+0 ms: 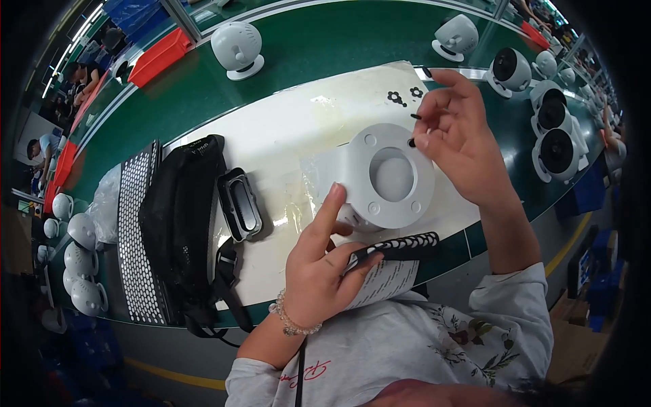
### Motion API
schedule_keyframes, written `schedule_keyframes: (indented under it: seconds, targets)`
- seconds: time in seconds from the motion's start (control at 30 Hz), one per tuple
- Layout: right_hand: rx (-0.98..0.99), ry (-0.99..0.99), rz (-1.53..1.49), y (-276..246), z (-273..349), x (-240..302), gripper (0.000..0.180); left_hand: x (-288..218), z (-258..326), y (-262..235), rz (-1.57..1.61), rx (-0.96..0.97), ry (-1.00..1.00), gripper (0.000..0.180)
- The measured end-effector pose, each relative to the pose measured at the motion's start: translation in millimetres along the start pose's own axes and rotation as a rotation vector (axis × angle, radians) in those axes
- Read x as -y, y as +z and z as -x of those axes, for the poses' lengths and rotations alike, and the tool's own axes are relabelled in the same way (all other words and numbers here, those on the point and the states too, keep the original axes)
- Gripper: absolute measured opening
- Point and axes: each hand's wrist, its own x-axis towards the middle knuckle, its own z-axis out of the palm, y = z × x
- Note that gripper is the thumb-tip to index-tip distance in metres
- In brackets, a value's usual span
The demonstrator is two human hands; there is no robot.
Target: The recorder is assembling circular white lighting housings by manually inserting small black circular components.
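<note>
The left hand (317, 281) grips a black perforated strip (410, 246), running crosswise, its forefinger touching a white plastic housing (392, 178); the right hand (458, 139) curls loosely alongside, black dots (411, 143) at its fingertips, pinched or stuck I cannot tell. The housing lies on the pale mat (271, 132), round recessed base upward. Leftward, an oblong case (228, 214) stands open, contents unclear.

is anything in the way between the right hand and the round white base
Nothing visible: the right hand is right at the upper right rim of the white base. The left hand and the black strip it holds are lower down, out of that path.
</note>
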Motion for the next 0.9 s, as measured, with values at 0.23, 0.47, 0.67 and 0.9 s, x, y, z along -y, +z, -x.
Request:
schedule_keyframes:
  seconds: [0.23, 0.47, 0.67, 0.9]
  targets:
    - [0.030, -0.042, 0.210, -2, 13, 10, 0.061, 9, 9, 0, 0.032, 0.018, 0.057, 0.023]
    - [0.299, -0.454, 0.835, 3, 27, 35, 0.031, 10, 20, -3, 0.054, 0.067, 0.027, 0.026]
    - [0.120, -0.440, 0.854, 7, 14, 28, 0.064, 15, 25, 0, 0.043, 0.038, 0.077, 0.026]
    - [0.222, -0.005, 0.186, 30, 0, 19, 0.051, 14, 26, 1, 0.054, 0.051, 0.059, 0.023]
